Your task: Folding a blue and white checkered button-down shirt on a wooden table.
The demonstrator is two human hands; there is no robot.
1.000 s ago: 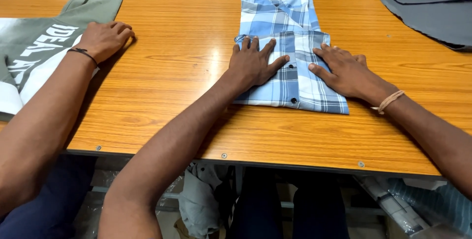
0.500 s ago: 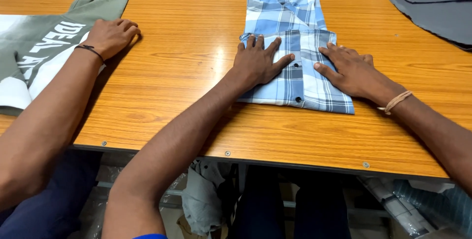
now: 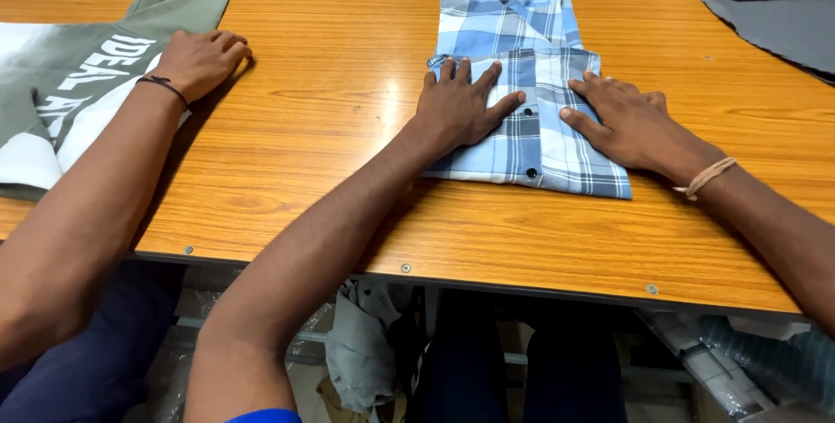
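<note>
A folded blue and white plaid shirt (image 3: 513, 14) lies on the wooden table (image 3: 348, 84), collar away from me and button placket facing up. My left hand (image 3: 461, 106) rests flat on the shirt's lower left part, fingers spread. My right hand (image 3: 622, 123) lies flat on the lower right part, fingers pointing left toward the buttons, with a tan cord on the wrist. Neither hand grips the cloth.
At the left, another person's hand (image 3: 198, 59) with a dark wristband rests on a green and white printed garment (image 3: 78, 84). A grey cloth (image 3: 774, 6) lies at the far right corner. The table's front edge (image 3: 522, 288) is close to me, with crumpled fabric (image 3: 365, 345) below it.
Both my hands stay flat on the plaid shirt in nearly the same places. The view has shifted slightly. The other person's hand remains on the green garment.
</note>
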